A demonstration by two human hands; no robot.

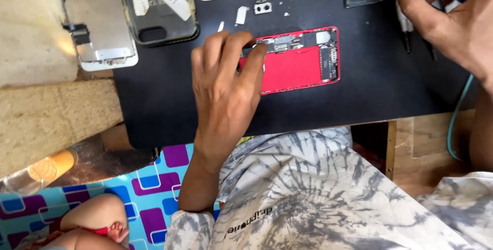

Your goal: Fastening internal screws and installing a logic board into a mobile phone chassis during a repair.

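The person wears a short-sleeved shirt [313, 193] in grey-and-white tie-dye with small dark lettering on the chest; both forearms and both hands are bare.

On the work mat [359, 96] the opened phone [300, 60] lies centre, a phone case [159, 8] behind-left, what seem screwdrivers [406, 29] right.

Black work mat [154, 101] on wooden table [46, 116], blue-and-purple patterned floor covering [149, 193], bright daylight at left

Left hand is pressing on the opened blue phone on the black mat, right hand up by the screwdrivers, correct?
Not quite: the head view shows the opened phone is red, not blue. The left hand does rest on it on the black mat, the right hand by the screwdrivers.
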